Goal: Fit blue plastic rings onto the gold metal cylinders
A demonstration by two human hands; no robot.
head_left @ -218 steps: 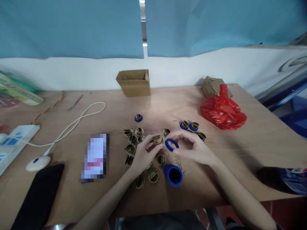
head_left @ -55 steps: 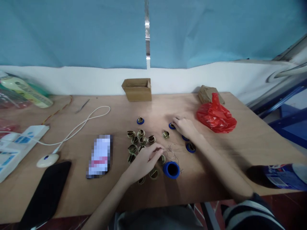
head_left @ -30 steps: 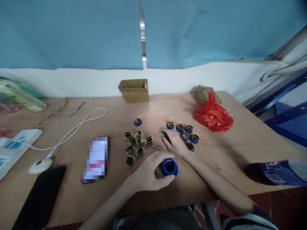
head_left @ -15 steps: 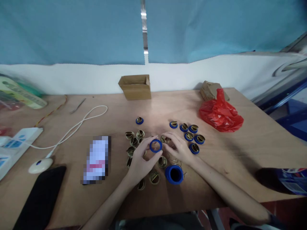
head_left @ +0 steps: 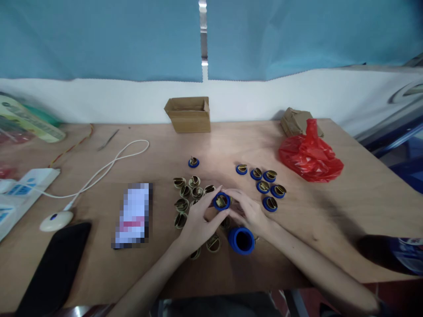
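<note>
A blue ring (head_left: 221,200) is pinched between the thumb and fingers of my left hand (head_left: 198,222). Inside or behind the ring shows a brass-coloured round piece (head_left: 220,202). My right hand (head_left: 249,210) meets it from the right, fingertips closed on the brass piece at the ring's edge; its exact grip is partly hidden. Several brass pieces (head_left: 181,204) without blue rings lie around my left hand. Just below my right hand a stack of blue rings (head_left: 241,241) stands on the table. Several brass pieces with blue rings (head_left: 263,186) lie to the right, and one (head_left: 193,162) farther back.
On the wooden table (head_left: 139,281), an open cardboard box (head_left: 191,121) stands at the back. A red plastic bag (head_left: 310,156) and a brown package (head_left: 297,122) sit at the right, a dark bottle (head_left: 390,253) nearer. Left are two phones (head_left: 53,268), (head_left: 134,215) and a power strip (head_left: 28,189).
My hands have come together, and the blue ring now surrounds or overlaps the brass piece from my right hand. The view has shifted slightly.
</note>
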